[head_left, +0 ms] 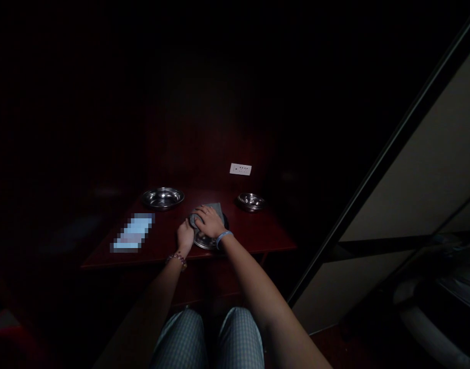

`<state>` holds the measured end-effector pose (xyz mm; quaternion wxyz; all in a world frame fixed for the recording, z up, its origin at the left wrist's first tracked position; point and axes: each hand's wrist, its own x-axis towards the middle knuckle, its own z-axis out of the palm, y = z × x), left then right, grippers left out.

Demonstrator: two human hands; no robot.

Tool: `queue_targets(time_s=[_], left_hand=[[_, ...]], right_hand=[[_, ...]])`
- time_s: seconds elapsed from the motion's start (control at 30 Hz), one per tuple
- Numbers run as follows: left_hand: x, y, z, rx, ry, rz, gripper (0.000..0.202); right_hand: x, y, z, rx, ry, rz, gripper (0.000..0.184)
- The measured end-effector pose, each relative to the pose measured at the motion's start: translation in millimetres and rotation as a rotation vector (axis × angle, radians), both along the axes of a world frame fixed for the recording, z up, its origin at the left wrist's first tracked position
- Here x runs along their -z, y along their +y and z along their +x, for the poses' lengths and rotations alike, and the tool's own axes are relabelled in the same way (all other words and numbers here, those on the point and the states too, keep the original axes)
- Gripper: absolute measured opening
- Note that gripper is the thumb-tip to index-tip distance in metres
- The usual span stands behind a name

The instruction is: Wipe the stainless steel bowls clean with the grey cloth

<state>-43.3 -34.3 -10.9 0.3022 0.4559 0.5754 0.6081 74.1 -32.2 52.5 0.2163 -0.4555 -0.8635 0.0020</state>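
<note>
A round shiny metal plate (205, 241) lies near the front edge of the dark red table, partly covered by my hands and a grey cloth (215, 207). My right hand (209, 221) presses the cloth down over the plate, its fingers closed on the fabric. At the plate's left rim, my left hand (185, 236) is closed around the edge. Its fingertips are partly hidden beside the cloth.
A wide metal dish (163, 199) stands at the back left of the table (258, 236), with smaller stacked metal bowls (251, 201) at the back right. A blurred-out bright rectangle (133, 233) lies on the left. A white socket panel (240, 169) is on the wall behind.
</note>
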Motion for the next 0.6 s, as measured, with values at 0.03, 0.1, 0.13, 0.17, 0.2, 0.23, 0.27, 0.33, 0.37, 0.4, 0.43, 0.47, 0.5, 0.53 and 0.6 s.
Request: queue_targets(time_s=[0.03,0.1,0.13,0.17,0.2,0.23,0.27,0.33,0.37,0.4,0.43,0.47,0.5,0.53,0.6], left_hand=[[-1.8,-1,0,-0.017,0.012,-0.023,0.038],[-5.2,-3,1,-0.03,0.019,-0.061,0.045],[-6.7,-4,1,-0.023,0.02,-0.069,0.046],[-7.9,-4,2,-0.02,0.021,-0.072,0.046],[-8.7,-4,2,-0.022,0.021,-0.076,0.045],[-9.2,-4,2,-0.029,0.023,-0.081,0.045],[-9.4,-4,2,-0.036,0.027,-0.086,0.045],[-9.0,-3,1,-0.042,0.038,-0.089,0.045],[-8.6,-3,1,-0.041,0.043,-0.089,0.045],[-8.2,-3,1,-0.039,0.048,-0.087,0.046],[-7.9,-3,1,-0.037,0.054,-0.087,0.046],[-7.6,-3,1,-0.035,0.059,-0.087,0.047],[-7.6,-3,0,-0.033,0.063,-0.087,0.047],[-7.7,-3,0,-0.032,0.065,-0.087,0.047],[-8.1,-4,0,-0.031,0.061,-0.081,0.047]], right_hand=[[-1.2,4,2,0.03,0.013,-0.006,0.037],[-2.0,11,8,0.108,0.051,-0.024,0.037],[-1.3,14,13,0.148,0.072,-0.039,0.038],[0.2,16,19,0.182,0.094,-0.053,0.039],[2.5,18,25,0.205,0.117,-0.066,0.04],[5.5,18,31,0.218,0.143,-0.076,0.042],[9.0,18,37,0.226,0.175,-0.084,0.043],[16.9,15,48,0.23,0.242,-0.1,0.047],[21.3,13,53,0.228,0.272,-0.107,0.049],[25.8,9,57,0.227,0.299,-0.112,0.051],[30.5,4,60,0.227,0.32,-0.112,0.053],[35.4,-2,62,0.229,0.336,-0.106,0.054],[40.6,-9,64,0.233,0.349,-0.096,0.056],[46.0,-17,65,0.24,0.362,-0.079,0.057],[56.7,-34,65,0.248,0.382,-0.048,0.059]])
